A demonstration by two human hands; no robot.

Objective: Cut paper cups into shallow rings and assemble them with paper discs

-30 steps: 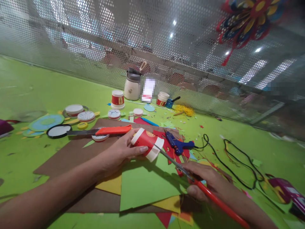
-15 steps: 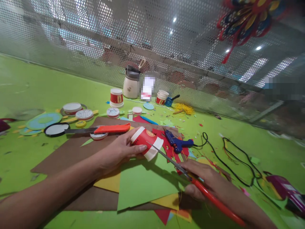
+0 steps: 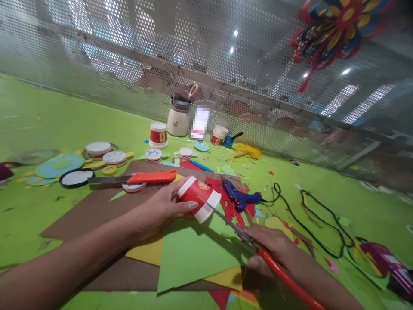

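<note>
The left hand (image 3: pixel 161 209) grips a red paper cup (image 3: pixel 199 199) with a white rim and base, tipped on its side above a green paper sheet (image 3: pixel 196 254) that lies on brown card (image 3: pixel 97 206) on the green worktop (image 3: pixel 48 116). The right hand (image 3: pixel 274 249) is clenched on the red handle of long scissors (image 3: pixel 245 237), whose thin metal blades meet the cup's white base. Just beside the cup, a blue glue gun (image 3: pixel 240 197) rests on a red cut-out, its black cord (image 3: pixel 316 219) looping off to the right. Behind the left hand lies an orange-handled knife (image 3: pixel 142 177), among round paper discs (image 3: pixel 114 157) and another upright cup (image 3: pixel 158 134). A perforated metal screen (image 3: pixel 129 64) backs the worktop
</note>
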